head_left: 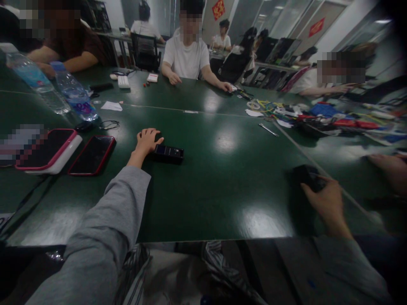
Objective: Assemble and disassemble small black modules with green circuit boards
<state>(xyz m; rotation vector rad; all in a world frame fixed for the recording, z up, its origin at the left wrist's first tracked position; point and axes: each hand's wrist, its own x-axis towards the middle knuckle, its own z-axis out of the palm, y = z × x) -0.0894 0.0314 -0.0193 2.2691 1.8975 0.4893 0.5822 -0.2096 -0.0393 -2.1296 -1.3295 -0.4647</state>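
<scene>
My left hand (146,142) rests palm down on the green table, its fingers curled over a small black object (158,137) that is mostly hidden. Close against that hand lies a black handheld device (169,154) with a small screen and buttons, flat on the table. At the right, my right hand (327,199) is closed around a black boxy object (308,176); blur and the fingers hide what kind it is.
Left of my arm lie a red-edged phone (93,156) and a pink-framed device (47,148). Water bottles (74,93) stand behind them. A wrench (269,129) and a heap of cables (280,111) lie at the far right. Several people sit around the green table (219,186).
</scene>
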